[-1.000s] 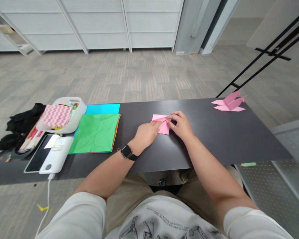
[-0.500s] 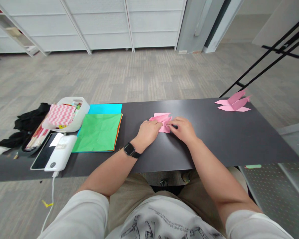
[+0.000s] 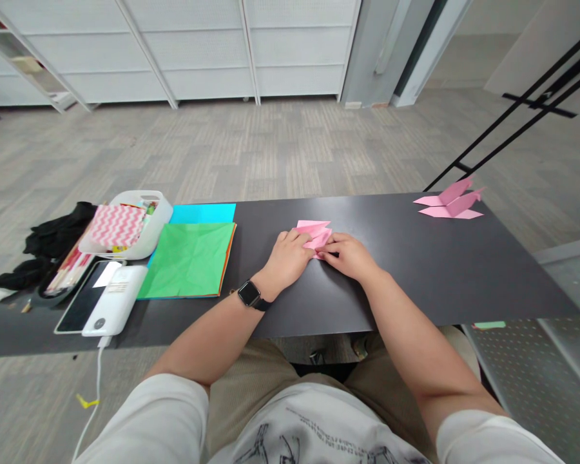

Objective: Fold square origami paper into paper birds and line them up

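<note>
A piece of pink folded paper [image 3: 318,235] lies on the dark table between my hands, with pointed flaps at its far side. My left hand [image 3: 292,256] holds it from the left, fingers curled over its near left part. At its near right edge my right hand [image 3: 348,255] has thumb and fingers pinched on a fold. Part of the paper is hidden under my fingers. Two pink folded paper birds [image 3: 452,200] stand side by side toward the far right of the table.
Left of my hands lies a stack of green paper [image 3: 188,261] with blue paper [image 3: 205,212] beneath. Farther left are a white bin [image 3: 159,222], a phone [image 3: 84,299], a white power bank [image 3: 118,303] with a cable, and black cloth [image 3: 58,229].
My right hand has shifted slightly left and nearer along the paper's edge. The fold under my fingers has been pressed narrower. My left hand stays on the paper.
</note>
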`<control>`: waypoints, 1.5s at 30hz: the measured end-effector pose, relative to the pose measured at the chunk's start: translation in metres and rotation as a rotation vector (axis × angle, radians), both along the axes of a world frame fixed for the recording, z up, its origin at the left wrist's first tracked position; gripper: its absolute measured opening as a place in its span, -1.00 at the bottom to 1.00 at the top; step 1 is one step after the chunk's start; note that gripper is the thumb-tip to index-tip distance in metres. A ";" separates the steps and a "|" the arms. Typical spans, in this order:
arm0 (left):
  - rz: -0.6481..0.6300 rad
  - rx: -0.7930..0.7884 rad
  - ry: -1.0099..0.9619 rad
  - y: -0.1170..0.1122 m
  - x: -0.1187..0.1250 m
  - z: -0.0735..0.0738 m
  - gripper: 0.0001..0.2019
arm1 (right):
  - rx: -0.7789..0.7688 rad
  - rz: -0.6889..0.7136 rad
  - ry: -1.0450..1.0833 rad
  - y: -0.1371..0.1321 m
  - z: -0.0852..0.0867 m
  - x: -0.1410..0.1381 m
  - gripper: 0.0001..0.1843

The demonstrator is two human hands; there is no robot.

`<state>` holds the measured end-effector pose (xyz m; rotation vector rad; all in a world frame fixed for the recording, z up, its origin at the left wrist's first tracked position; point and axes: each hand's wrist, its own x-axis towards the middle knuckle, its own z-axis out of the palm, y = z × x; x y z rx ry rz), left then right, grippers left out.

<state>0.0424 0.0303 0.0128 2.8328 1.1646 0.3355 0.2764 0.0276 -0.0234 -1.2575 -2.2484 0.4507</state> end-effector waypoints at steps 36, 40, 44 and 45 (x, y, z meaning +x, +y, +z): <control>-0.055 -0.081 0.023 -0.001 -0.002 0.000 -0.75 | 0.097 -0.623 -0.095 0.017 -0.015 0.019 -0.62; -0.049 -0.097 0.021 -0.003 -0.001 0.002 -0.68 | 0.111 -0.436 -0.015 0.015 -0.007 0.016 -0.65; -0.010 -0.110 0.012 -0.004 0.004 0.003 -0.58 | 0.080 -0.200 -0.028 0.010 -0.003 0.008 -0.71; -0.007 -0.113 0.005 -0.004 0.005 0.003 -0.56 | 0.072 -0.169 -0.045 0.009 -0.003 0.006 -0.71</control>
